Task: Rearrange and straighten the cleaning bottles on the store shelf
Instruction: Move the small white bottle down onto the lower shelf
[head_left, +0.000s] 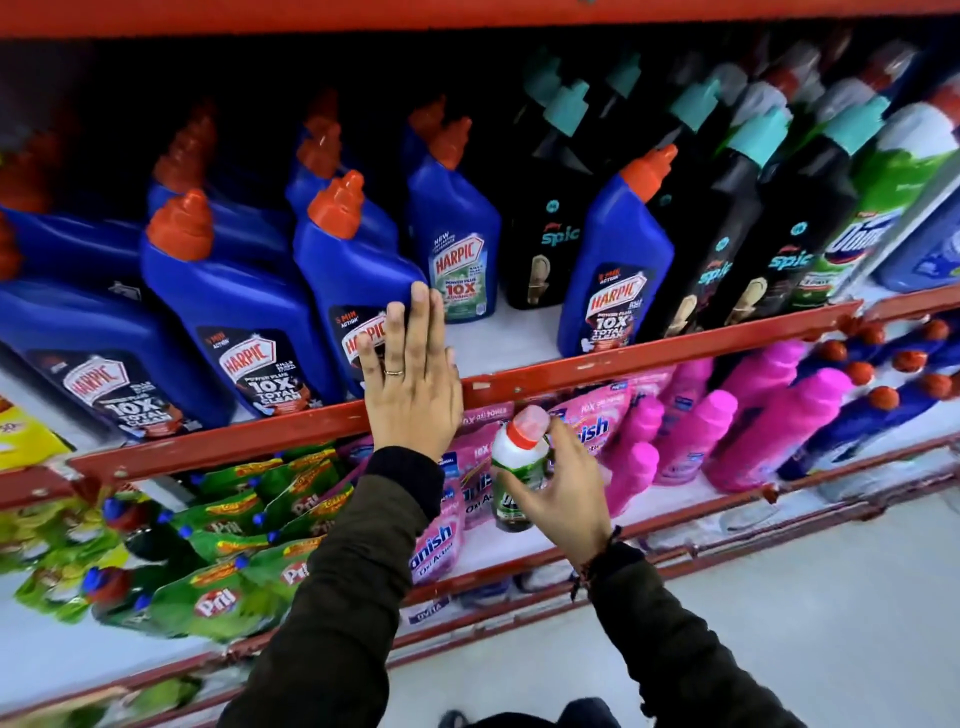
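Observation:
Blue Harpic bottles with red caps stand in rows on the upper shelf. My left hand lies flat, fingers apart, against the front of one blue Harpic bottle near the shelf's red front rail. Another blue Harpic bottle stands alone further right, among black Spic bottles. My right hand grips a small white and green bottle with a red cap, held upright in front of the lower shelf.
The white shelf board shows in a gap between the two front Harpic bottles. Green and white bottles stand far right. Below are green Pril pouches, pink Vanish pouches and pink bottles. Grey floor lies lower right.

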